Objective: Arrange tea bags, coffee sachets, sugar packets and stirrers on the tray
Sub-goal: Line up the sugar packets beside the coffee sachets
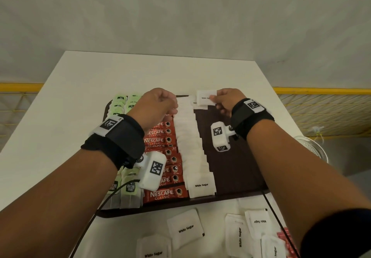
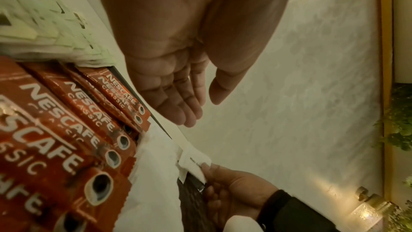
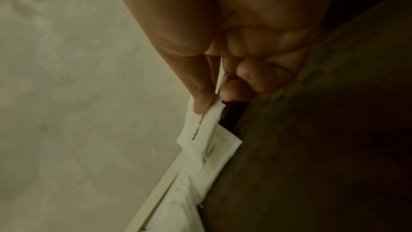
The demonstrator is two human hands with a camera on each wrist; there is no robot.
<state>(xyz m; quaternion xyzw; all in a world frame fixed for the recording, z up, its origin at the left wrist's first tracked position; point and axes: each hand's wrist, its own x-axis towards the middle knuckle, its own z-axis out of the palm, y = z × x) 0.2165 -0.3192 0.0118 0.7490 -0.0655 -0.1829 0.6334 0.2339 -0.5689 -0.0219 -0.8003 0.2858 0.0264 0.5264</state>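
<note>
A white sugar packet (image 1: pixel 206 98) is pinched between thumb and fingers of the right hand (image 1: pixel 226 102), held at the far edge of the dark tray (image 1: pixel 236 161), just beyond the far end of the row of sugar packets (image 1: pixel 190 143). The left hand (image 1: pixel 158 105) hovers above the far end of that row, fingers relaxed and lightly bent, grasping nothing. On the tray, left to right, lie green tea bags (image 1: pixel 128 187), red coffee sachets (image 1: pixel 164 194) and the sugar row. Loose sugar packets (image 1: pixel 185 228) lie on the white surface (image 1: pixel 60 117), near the tray's front edge.
</note>
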